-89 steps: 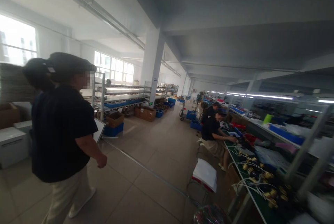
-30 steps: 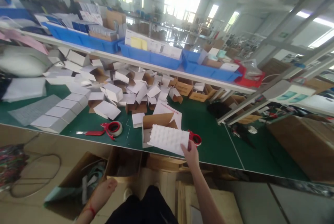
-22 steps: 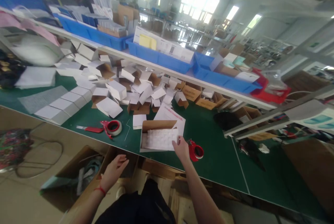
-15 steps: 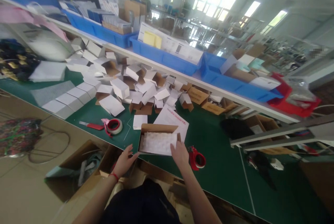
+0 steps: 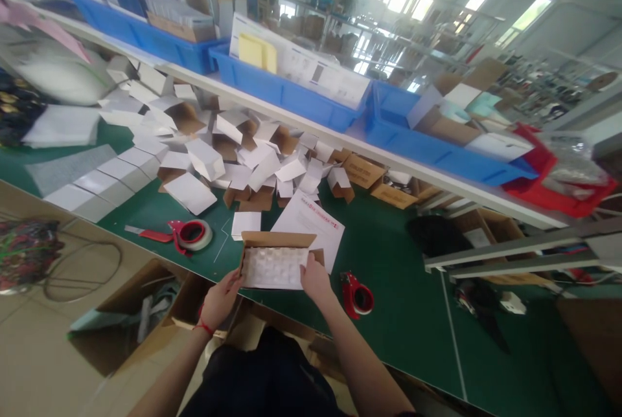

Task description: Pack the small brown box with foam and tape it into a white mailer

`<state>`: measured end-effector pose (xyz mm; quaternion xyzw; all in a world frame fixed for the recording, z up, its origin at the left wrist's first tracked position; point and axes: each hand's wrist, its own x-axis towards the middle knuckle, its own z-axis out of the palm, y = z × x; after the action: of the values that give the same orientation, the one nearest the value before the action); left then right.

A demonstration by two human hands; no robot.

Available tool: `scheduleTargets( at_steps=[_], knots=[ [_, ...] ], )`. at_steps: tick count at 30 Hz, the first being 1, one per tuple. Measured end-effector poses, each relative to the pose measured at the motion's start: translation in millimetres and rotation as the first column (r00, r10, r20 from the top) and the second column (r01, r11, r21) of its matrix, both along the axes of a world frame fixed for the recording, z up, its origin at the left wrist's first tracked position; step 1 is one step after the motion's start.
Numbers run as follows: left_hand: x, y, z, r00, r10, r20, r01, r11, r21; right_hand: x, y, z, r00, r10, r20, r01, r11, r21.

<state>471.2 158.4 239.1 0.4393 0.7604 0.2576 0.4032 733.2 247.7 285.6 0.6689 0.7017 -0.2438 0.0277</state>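
Note:
An open cardboard box (image 5: 279,239) lies at the near edge of the green table, its brown back flap raised. Inside it is a white, bumpy layer (image 5: 275,266), perhaps bubble wrap. My left hand (image 5: 221,300) closes on the box's left end. At the right end, my right hand (image 5: 318,282) has its fingers closed over the rim. Behind the box lie a printed sheet (image 5: 315,226) and a small white box (image 5: 246,225). One red tape dispenser (image 5: 192,234) rests to the left beside a red-handled knife (image 5: 154,234); another tape dispenser (image 5: 357,296) is to the right.
Several folded white boxes (image 5: 262,164) are heaped at the back, under a shelf with blue bins (image 5: 291,103) and a red bin (image 5: 544,193). A row of white boxes (image 5: 104,187) stands at left. An open carton (image 5: 116,320) sits below the table edge.
My left hand has gone from open beside the box to closed on its left end. My right hand still holds the right end. The view has shifted slightly.

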Motion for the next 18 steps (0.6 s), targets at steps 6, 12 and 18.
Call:
scheduleTargets(
  at_steps=[6,12,18],
  knots=[
    [1.3,3.0,-1.4,0.995,0.089,-0.040,-0.091,0.995,-0.031,-5.3,1.8,4.5,1.000,-0.022,0.021,0.022,0.999,-0.036],
    [2.1,4.7,3.0,0.987,0.153,-0.048,-0.156,0.986,-0.062,4.6,-1.7,11.4,0.999,-0.008,0.033,0.010,0.999,-0.039],
    [-1.6,6.6,10.2,0.980,0.195,-0.036,-0.197,0.977,-0.079,2.3,1.8,5.7,1.000,-0.008,0.024,0.010,0.998,-0.059]
  ],
)
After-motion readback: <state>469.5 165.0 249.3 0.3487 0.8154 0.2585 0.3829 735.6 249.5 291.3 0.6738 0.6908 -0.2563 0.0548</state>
